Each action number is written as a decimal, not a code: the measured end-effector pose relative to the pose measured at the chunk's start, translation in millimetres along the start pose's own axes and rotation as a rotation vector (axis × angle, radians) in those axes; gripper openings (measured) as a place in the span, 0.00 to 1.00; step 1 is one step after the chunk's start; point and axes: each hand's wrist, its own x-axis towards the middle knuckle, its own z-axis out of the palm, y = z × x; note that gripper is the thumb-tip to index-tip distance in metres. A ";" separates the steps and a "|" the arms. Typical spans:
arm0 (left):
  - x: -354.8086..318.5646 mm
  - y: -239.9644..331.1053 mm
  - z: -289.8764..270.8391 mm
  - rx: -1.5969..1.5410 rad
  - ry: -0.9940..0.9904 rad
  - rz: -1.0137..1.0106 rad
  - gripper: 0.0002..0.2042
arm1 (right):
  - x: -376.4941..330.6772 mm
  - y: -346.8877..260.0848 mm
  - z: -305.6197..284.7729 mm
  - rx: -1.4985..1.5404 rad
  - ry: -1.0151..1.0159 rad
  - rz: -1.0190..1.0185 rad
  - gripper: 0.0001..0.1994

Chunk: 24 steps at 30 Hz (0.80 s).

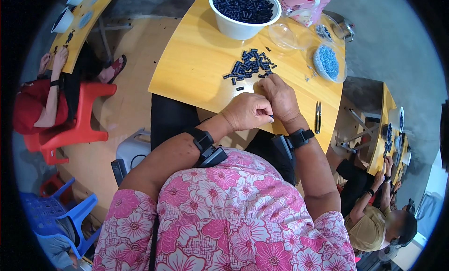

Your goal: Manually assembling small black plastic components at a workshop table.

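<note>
Near the front edge of the wooden table [187,60], my left hand [247,111] is closed, with the end of a small black part [271,115] showing at its fingertips. Beside and partly beyond it, my right hand [283,97] has its fingers curled together. Whatever those fingers hold is hidden. Just past my hands lies a loose pile of small black plastic parts [250,66], with one stray black piece [240,88] in front of it. To the right of my right hand, black thread snips [318,117] lie on the table.
Behind the pile stands a white tub [239,33] full of black parts. A clear tub of small blue pieces [327,63], a clear lid [282,36] and a pink bag [306,9] are at the right. People work at tables on both sides, near a red stool [82,116].
</note>
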 end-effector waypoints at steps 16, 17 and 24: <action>1.4 -4.5 7.2 -0.118 0.093 -0.103 0.05 | -64.4 -16.5 -9.5 1.100 0.351 0.654 0.07; 1.0 -4.8 7.3 -0.132 0.098 -0.109 0.05 | -65.7 -21.7 -12.3 1.194 0.350 0.695 0.07; -0.3 -4.7 6.6 -0.117 0.056 -0.158 0.04 | -70.3 -31.8 -9.5 1.235 0.321 0.760 0.08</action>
